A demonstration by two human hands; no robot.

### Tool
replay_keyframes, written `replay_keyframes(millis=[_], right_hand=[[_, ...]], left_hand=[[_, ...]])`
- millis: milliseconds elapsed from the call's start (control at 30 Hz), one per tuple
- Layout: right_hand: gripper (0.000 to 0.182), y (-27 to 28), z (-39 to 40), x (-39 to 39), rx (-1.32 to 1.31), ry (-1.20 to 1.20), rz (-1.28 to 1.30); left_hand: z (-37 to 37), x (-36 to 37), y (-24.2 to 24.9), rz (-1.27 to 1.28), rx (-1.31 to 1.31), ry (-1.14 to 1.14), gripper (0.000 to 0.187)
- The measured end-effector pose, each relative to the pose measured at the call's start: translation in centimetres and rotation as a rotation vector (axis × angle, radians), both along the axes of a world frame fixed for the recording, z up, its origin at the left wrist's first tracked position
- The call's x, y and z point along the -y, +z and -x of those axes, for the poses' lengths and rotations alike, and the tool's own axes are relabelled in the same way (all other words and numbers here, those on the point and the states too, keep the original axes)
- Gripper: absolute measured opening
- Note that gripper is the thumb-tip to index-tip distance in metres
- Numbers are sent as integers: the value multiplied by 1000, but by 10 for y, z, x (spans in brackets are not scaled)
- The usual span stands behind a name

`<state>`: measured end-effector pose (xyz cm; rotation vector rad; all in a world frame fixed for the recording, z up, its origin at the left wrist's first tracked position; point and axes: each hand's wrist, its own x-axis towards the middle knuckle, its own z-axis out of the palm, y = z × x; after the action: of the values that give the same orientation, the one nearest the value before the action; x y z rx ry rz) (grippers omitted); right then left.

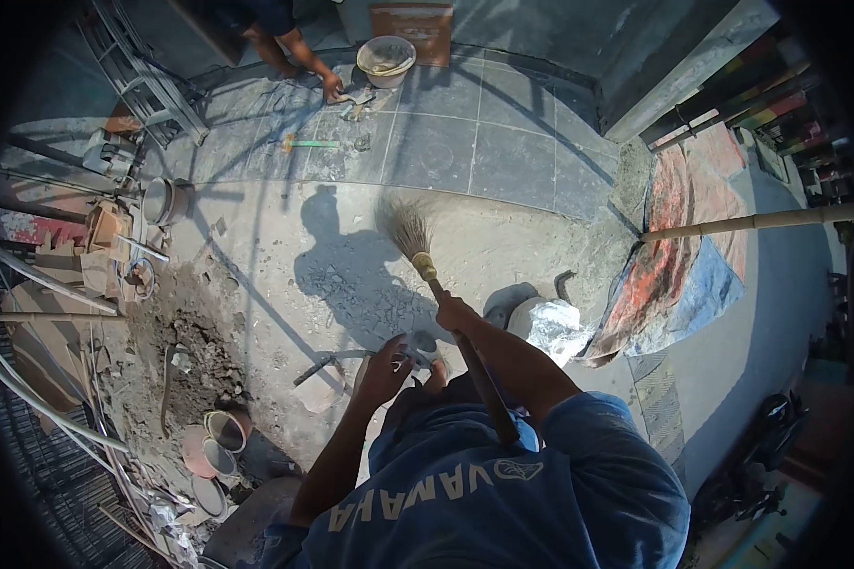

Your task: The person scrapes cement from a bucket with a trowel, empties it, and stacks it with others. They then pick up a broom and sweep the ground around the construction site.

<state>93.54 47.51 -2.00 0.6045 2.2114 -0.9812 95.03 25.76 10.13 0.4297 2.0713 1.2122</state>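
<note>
My right hand (457,314) is wrapped around the wooden handle of a broom (474,372). The handle slants up from my belly, and its stiff bristles (408,228) point away from me, over the dusty concrete just short of the dark tiles. Lower and to the left, my left hand (386,368) hangs in front of my body with loosely bent fingers apart; no held thing shows in it. Pale crumbs of debris (380,299) lie on the floor within my shadow. My bare foot (436,376) shows partly beside the left hand.
Another person's hand (333,88) works on the tiled floor (436,152) near a white bucket (386,62). A soil heap (190,365) and pails (226,431) lie left. At right are a whitish sack (547,328), a tarp (674,256) and a bamboo pole (750,222).
</note>
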Motion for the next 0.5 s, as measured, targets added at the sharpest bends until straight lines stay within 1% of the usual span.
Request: replay_keyframes(millis=[33, 133, 200, 267, 333, 400, 467, 500], right_hand=[[45, 5, 3, 2, 2, 100, -1], [46, 20, -4, 12, -31, 208, 10], [48, 44, -22, 9, -44, 222, 9], [51, 71, -47, -7, -68, 197, 25], [67, 100, -74, -29, -70, 219, -19], [65, 123, -97, -49, 100, 36, -50], [69, 137, -114, -71, 179, -11, -37], [60, 133, -127, -84, 97, 58, -63]], left_hand=[[-1, 5, -5, -2, -11, 13, 52], [-2, 19, -16, 1, -14, 67, 51], [-4, 32, -24, 11, 0, 124, 51], [-7, 45, -35, -10, 35, 220, 52], [-11, 59, -49, 3, 30, 288, 51], [-13, 70, -57, 23, 25, 359, 50], [-13, 75, -63, 125, -3, 350, 48], [-14, 74, -72, 124, -4, 382, 48]])
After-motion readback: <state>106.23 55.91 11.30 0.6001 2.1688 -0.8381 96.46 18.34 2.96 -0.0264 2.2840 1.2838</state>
